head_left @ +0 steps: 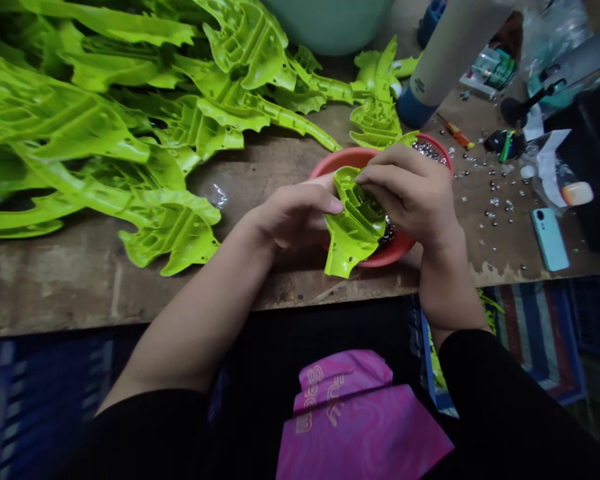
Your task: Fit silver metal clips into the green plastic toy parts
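Note:
My left hand grips a lime-green moulded plastic part, thumb on its near edge, its ribbed hollow side facing up. The part is tilted above a red bowl that has small shiny metal pieces inside. My right hand is at the part's upper right, fingers pinched together over its hollow. Whatever those fingertips hold is hidden or too small to name. Behind my right hand, a smaller red basket contains small metal pieces.
Many similar green parts are piled at the left. Loose metal balls, a screwdriver and a light-blue phone lie on the table's right side. A bottle-like container with a blue end and a green tub stand behind.

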Demonstrator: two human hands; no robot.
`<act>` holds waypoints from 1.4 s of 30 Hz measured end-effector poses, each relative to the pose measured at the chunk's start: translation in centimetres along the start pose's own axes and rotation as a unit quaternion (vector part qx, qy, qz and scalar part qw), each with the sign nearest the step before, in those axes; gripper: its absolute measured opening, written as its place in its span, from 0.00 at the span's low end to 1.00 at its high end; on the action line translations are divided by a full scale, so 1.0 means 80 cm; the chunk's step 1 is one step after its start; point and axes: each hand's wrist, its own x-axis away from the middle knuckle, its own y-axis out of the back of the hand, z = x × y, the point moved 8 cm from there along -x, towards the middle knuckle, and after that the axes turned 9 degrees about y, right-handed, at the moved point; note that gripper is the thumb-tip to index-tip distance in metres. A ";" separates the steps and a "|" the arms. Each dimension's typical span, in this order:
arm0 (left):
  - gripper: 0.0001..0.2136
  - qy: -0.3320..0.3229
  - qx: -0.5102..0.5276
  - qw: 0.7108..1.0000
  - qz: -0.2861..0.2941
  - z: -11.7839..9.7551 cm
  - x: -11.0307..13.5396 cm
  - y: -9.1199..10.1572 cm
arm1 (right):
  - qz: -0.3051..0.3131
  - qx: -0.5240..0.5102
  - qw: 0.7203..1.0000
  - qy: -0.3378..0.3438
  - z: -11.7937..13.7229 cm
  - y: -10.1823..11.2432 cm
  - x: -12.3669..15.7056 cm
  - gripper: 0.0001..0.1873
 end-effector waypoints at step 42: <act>0.27 -0.199 0.064 0.978 -0.012 -0.017 -0.006 0.006 | -0.088 -0.157 0.933 -0.311 -0.014 0.015 0.028 0.24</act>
